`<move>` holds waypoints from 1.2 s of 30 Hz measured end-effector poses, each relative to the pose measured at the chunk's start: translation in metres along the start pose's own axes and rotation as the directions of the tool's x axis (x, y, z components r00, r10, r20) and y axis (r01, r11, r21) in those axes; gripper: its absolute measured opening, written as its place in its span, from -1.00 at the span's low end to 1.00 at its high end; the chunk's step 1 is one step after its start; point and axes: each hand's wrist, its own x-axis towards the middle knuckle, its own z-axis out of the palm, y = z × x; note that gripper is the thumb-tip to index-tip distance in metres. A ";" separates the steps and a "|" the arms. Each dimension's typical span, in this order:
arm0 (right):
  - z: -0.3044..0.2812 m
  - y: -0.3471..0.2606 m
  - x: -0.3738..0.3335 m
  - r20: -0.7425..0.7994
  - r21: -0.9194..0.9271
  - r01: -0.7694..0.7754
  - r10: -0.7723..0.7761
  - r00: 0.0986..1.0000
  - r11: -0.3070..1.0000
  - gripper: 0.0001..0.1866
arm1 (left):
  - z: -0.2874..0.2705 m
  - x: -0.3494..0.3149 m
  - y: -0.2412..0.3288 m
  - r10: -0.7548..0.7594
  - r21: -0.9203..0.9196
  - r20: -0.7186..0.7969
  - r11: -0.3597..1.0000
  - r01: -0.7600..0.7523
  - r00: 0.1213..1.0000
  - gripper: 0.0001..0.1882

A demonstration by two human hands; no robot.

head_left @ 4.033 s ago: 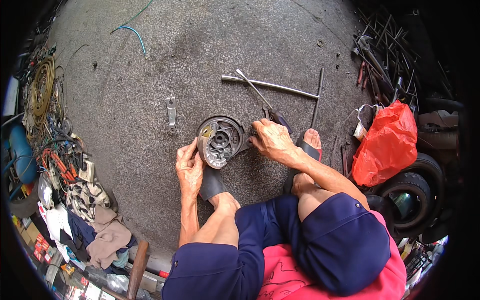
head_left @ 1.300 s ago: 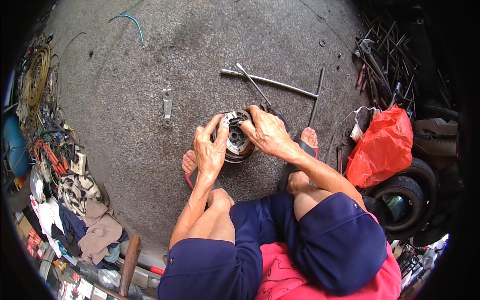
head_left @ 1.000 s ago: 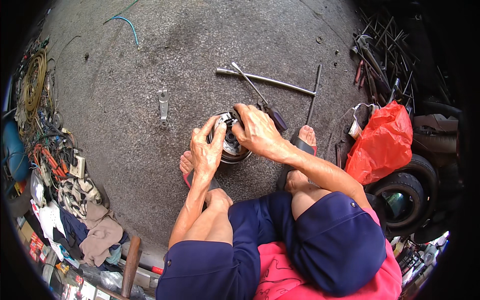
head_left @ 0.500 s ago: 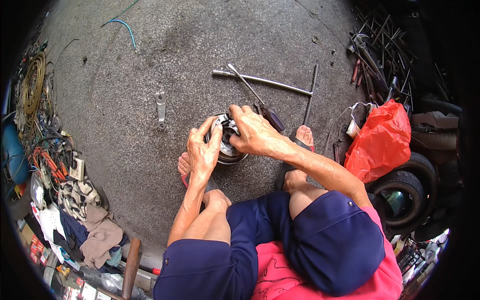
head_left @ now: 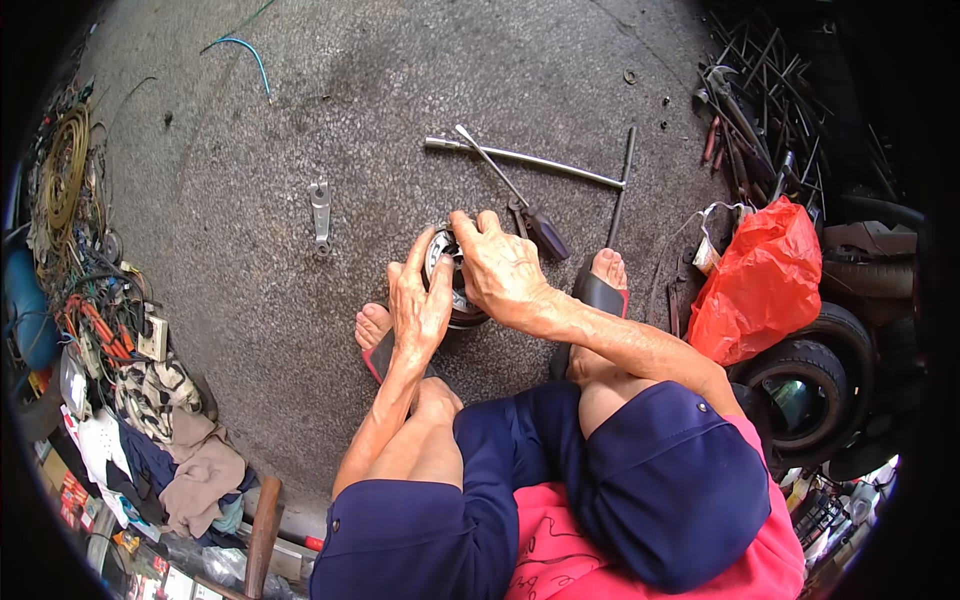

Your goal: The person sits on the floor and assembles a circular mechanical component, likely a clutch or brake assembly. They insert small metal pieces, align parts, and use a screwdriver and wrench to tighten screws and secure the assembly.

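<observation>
Between my feet stands a round metal part (head_left: 460,296), silver and black, that looks like a wheel brake plate on a dark round base. My left hand (head_left: 418,305) grips its left rim, thumb over the top and fingers along the outer edge. Over the right side curls my right hand (head_left: 505,270), its fingertips at the far rim and its thumb hidden. Both hands cover much of the part. Beyond my right hand lie a screwdriver (head_left: 543,232) with a dark handle and a long T-handle socket wrench (head_left: 530,161). A small silver lever arm (head_left: 321,217) rests to the left.
A red plastic bag (head_left: 762,285) and black tyres (head_left: 800,390) sit at the right, below a heap of metal tools (head_left: 740,120). Along the left lie tangled wires (head_left: 90,270), cloths (head_left: 205,465) and a wooden handle (head_left: 263,535). A blue cable (head_left: 255,58) lies far off.
My right hand has shifted slightly left and turned over the part, with its fingers at the far rim. My left hand has moved a little right along the side.
</observation>
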 end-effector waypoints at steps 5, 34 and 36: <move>0.004 0.000 0.004 -0.070 0.105 -0.075 0.082 0.994 0.992 -0.62 | -0.002 0.007 0.000 0.020 0.075 0.014 0.997 -0.021 1.000 -0.52; -0.032 0.036 0.023 0.191 0.104 -0.256 0.233 0.954 0.961 -0.75 | -0.016 0.062 0.086 -0.097 0.468 0.384 0.878 -0.103 0.918 -0.54; -0.032 0.042 0.025 0.165 0.143 -0.208 0.183 0.969 0.968 -0.74 | -0.017 0.069 0.088 -0.105 0.447 0.419 0.889 -0.104 0.902 -0.52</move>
